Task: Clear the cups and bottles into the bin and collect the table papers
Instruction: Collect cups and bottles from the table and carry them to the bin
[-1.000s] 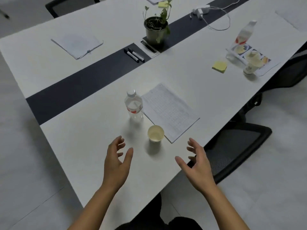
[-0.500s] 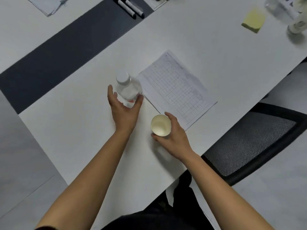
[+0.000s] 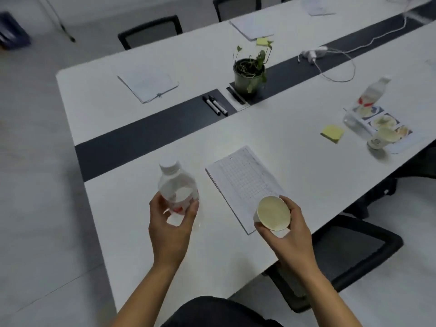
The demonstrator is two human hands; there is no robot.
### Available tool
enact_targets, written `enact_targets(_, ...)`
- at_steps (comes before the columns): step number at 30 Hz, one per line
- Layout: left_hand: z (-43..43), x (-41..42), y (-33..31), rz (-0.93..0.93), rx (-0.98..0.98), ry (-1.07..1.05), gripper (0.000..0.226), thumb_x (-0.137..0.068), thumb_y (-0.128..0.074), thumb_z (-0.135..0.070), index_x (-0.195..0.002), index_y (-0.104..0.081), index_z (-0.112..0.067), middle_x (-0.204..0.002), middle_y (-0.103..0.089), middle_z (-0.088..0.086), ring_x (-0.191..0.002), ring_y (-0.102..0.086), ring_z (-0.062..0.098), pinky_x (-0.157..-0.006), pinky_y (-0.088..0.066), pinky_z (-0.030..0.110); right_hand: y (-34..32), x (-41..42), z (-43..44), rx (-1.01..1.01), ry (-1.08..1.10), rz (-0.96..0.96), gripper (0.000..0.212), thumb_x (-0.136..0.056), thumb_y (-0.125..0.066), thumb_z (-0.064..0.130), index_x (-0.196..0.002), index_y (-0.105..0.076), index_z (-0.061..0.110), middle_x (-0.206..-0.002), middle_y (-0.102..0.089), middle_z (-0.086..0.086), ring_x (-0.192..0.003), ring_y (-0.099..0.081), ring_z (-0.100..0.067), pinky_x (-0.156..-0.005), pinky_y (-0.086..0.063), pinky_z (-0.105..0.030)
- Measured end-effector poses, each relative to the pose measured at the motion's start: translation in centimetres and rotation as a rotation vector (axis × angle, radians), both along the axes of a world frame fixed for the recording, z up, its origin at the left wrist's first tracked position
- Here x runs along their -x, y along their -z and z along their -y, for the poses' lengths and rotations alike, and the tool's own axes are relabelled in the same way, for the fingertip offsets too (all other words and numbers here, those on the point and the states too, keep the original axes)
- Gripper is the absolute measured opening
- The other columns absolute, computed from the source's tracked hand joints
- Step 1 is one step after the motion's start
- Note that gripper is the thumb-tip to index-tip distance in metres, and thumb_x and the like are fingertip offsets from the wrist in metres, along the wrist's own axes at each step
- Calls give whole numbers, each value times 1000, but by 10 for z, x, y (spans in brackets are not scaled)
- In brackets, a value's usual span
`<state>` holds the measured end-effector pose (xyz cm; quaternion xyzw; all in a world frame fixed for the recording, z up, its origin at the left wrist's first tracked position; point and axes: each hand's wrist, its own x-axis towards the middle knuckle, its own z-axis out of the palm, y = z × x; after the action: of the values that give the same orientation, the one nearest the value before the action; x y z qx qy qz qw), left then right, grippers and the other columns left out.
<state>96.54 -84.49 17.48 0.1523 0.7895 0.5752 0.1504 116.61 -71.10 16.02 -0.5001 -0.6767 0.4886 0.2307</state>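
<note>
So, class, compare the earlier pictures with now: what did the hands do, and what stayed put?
The left hand took hold of the water bottle and the right hand the paper cup; both are lifted off the table. The grid sheet stayed put.

Grid sheet (image 3: 243,182) print illegibly small — blue object (image 3: 11,29) blurred, half beyond the left edge — far bottle (image 3: 374,90) label indistinct

On my feed, my left hand (image 3: 169,230) and right hand (image 3: 290,234) are bare, and so are both forearms (image 3: 141,300) down to the edge of view. Low between them I see dark, near-black clothing (image 3: 219,312), plain and smooth.
</note>
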Motion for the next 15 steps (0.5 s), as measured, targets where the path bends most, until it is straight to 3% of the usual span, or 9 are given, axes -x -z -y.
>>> enact_targets(3,44,-35,-21,-8,-57,-105,63,-76,-79,-38,-131,-51,-25,-124,-61,-11,-109,-62,8,-96,-50,28,-22,-20,15,-54,-38,-72,84,-71,-88,31,-139,-41,44,-128,-45,33,-120,-49,2,-101,-42,-29)
enact_targets(7,97,-86,-32,-42,-106,-254,60,-76,-82,-44,-127,-56,-25,-117,-65,-8,-101,-64,8,-90,-51,29,-35,-45,43,1,-179,-163,95,-69,-90,31,-143,-34,51,-121,-52,30,-113,-53,7,-94,-40,-22)
enact_targets(10,129,-132,-32,-68,-96,-378,63,-72,-75,-52,-127,-57,-26,-118,-66,-10,-104,-64,3,-86,-49,24,-25,-67,62,21,-318,-168,92,-68,-90,32,-141,-38,49,-117,-55,31,-107,-54,12,-88,-40,-16)
enact_targets(15,198,-212,-32,-13,-7,-559,48,-77,-78,-38,-122,-59,-36,-112,-69,-15,-101,-66,1,-80,-51,16,1,-94,113,136,-477,-169,78,-66,-91,23,-130,-52,44,-109,-65,27,-100,-62,6,-86,-49,-19)
